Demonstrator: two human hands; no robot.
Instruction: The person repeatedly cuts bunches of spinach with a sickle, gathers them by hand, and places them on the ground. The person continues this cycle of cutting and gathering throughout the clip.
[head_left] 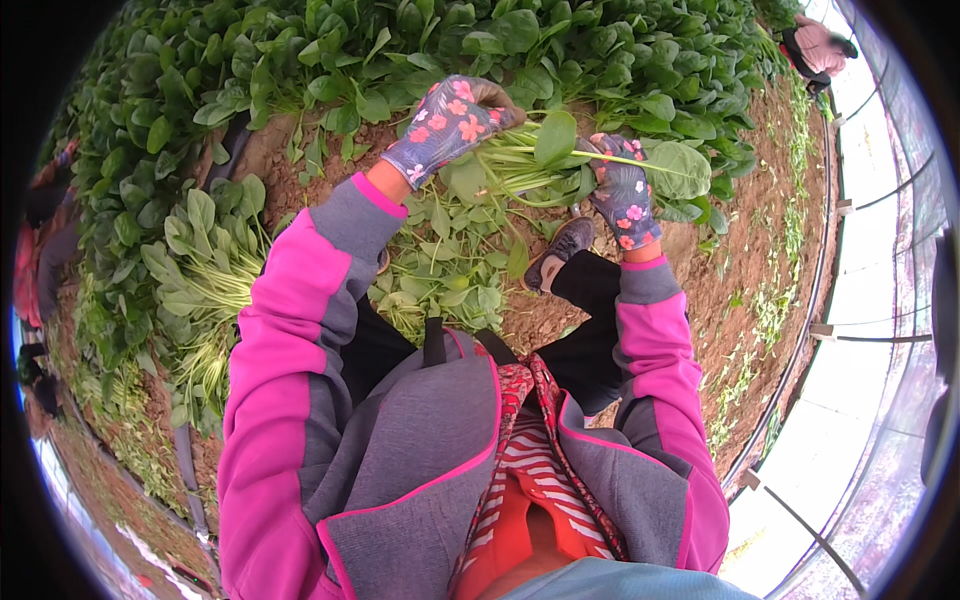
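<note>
A bunch of spinach [530, 170] with long pale stems stretches between my two gloved hands. My left hand [455, 122], in a dark floral glove, has its fingers curled at the left end of the stems. At the other end my right hand [625, 190], gloved alike, is closed among stems and leaves; its fingertips are partly hidden. One broad leaf [680, 170] sticks out past the right hand. Something small and shiny shows just below the right hand, too small to make out. Cut leaves [440, 260] lie on the soil beneath the bunch.
Dense standing spinach [400, 50] grows ahead. A pile of cut spinach [215, 270] lies to my left. My shoe [560, 250] rests on the soil below the bunch. Other people [820, 50] are at the far right and left edge. A plastic greenhouse wall [870, 300] runs along the right.
</note>
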